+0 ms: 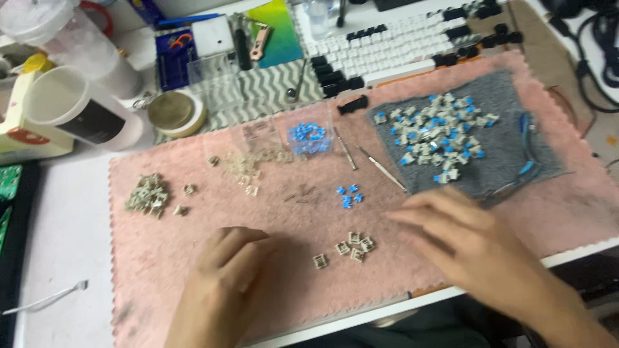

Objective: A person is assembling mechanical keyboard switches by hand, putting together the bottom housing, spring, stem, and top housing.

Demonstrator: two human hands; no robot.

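Cluster of 5 small beige switch housings [346,247]: on the pink mat [548,212], near centre, between both hands, touched by neither.
Left hand [229,267]: resting on the mat just left of the housings, fingers curled loosely inward; whether anything is pinched cannot be told.
Right hand [461,235]: motion-blurred, flat over the mat just right of the housings, fingers extended leftward and close together, holding nothing visible.
Small blue stems [348,195]: loose group, just beyond the housings.
Pile of beige housing parts [148,195]: far left of the mat.
Clear plastic tops [244,169]: scattered, far centre-left.
Clear tray of blue parts [308,138]: far centre.
2 thin metal tools [367,161]: lying diagonally beside the tray.
Grey cloth [509,116]: far right, bearing a heap of assembled blue-and-white switches [438,135].
White-and-black keyboard [400,45]: beyond the mat.
White cup [71,106]: far left, off the mat.
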